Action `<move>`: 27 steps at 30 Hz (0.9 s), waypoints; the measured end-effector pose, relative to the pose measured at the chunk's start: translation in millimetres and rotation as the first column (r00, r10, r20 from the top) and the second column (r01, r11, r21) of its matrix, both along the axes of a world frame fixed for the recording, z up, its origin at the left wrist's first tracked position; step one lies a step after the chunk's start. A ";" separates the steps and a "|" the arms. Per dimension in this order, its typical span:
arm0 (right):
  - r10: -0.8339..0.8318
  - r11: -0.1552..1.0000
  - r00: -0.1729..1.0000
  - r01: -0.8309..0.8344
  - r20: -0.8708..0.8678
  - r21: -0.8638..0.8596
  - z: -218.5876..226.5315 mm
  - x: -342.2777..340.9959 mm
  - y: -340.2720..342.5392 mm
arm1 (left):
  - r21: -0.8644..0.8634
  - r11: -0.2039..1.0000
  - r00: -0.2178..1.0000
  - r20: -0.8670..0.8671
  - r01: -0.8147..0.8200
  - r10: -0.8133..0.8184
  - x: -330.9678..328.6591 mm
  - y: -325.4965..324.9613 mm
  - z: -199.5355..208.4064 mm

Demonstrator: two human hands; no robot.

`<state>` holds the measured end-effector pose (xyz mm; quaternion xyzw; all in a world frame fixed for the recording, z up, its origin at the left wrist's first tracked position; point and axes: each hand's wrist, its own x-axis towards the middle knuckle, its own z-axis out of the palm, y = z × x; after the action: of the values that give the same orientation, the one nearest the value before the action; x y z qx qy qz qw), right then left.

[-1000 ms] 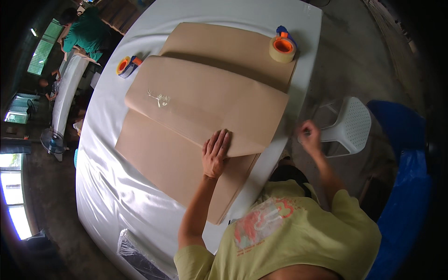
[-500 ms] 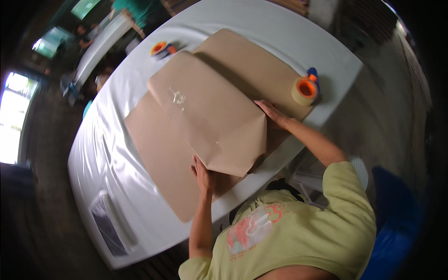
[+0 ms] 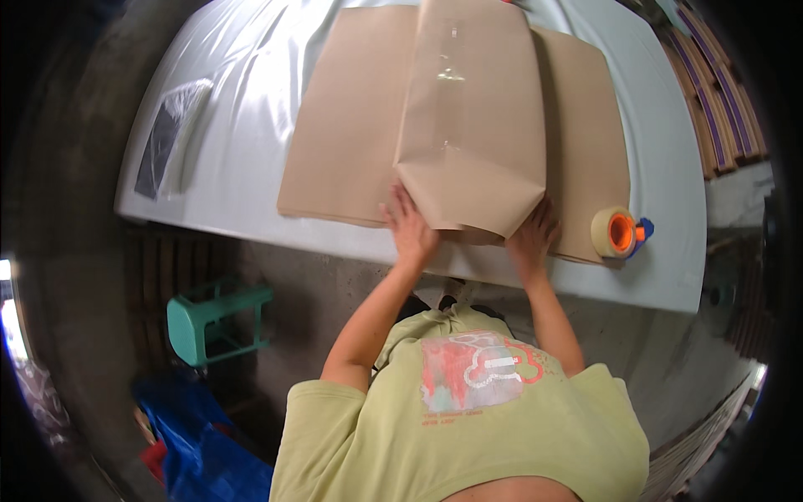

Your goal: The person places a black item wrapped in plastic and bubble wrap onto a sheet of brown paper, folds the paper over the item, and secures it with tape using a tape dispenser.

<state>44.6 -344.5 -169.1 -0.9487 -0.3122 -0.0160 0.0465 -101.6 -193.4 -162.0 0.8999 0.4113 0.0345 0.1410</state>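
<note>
A package wrapped in brown kraft paper [image 3: 485, 109] lies lengthwise in front of me on flat brown paper sheets [image 3: 347, 125]. Clear tape [image 3: 449, 75] runs along the seam on top. Its near end is folded in at the corners into a tapering flap. My left hand [image 3: 412, 233] rests against the left near corner, fingers stretched and apart. At the opposite near corner is my right hand [image 3: 529, 243], its fingers spread along the paper side, partly in shadow. The thumbs and the underside of the flap are hard to make out.
A tape roll in a blue and orange dispenser [image 3: 619, 234] stands on the sheets at right. A clear plastic packet with a dark panel [image 3: 171, 138] lies on the white-covered table [image 3: 242, 167] at left. A green stool [image 3: 217, 318] and blue tarp [image 3: 201, 435] are below.
My view has turned, so the package now points straight away from me. My right hand has moved from the package's long side to its near corner; the left stays at its corner.
</note>
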 end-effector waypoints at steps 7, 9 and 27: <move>0.663 0.736 0.737 -0.611 -0.130 0.292 31.1 -66.0 -31.0 | -0.161 0.904 0.879 0.353 0.395 -0.321 -39.6 -68.9 23.6; 0.796 0.604 0.483 -0.590 -0.365 0.536 25.0 -35.9 -55.7 | -0.455 0.799 0.875 0.453 0.394 -0.173 -66.3 -42.7 28.7; 0.693 0.721 0.664 -0.639 -0.282 0.268 33.5 -34.6 -18.8 | -0.931 0.363 0.758 0.213 -0.034 0.616 10.3 104.3 55.0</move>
<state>10.0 -363.3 -135.7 -0.7478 -0.6214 0.1549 0.1753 -91.4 -89.1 -107.0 0.5301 0.4869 0.0909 0.6882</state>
